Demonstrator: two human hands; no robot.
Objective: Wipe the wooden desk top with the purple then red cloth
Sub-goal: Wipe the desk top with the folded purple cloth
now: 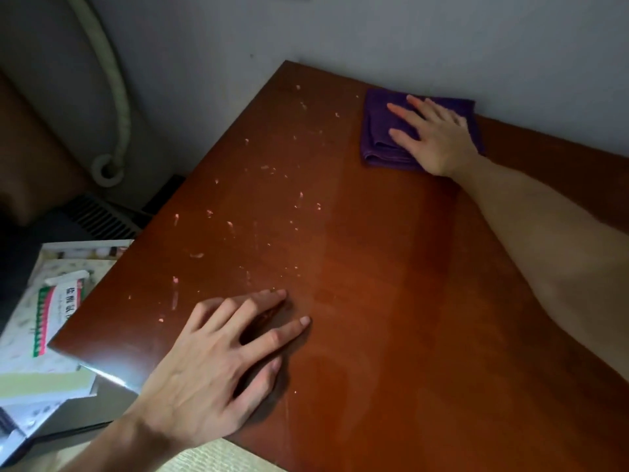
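Note:
A folded purple cloth [381, 131] lies on the reddish wooden desk top [374, 267] at its far edge, close to the wall. My right hand [432, 134] presses flat on the cloth with straight, spread fingers. Near the desk's front left corner my left hand [218, 362] rests on the bare wood, fingers spread and fingertips touching the surface. Several pale crumbs and smears [231, 226] are scattered over the left half of the desk. No red cloth is in view.
The grey wall [442, 46] runs right behind the desk. Left of the desk, lower down, lie boxes and papers [51, 301], among them a green and red printed pack. A pale hose [115, 97] hangs beside a dark vent [98, 216].

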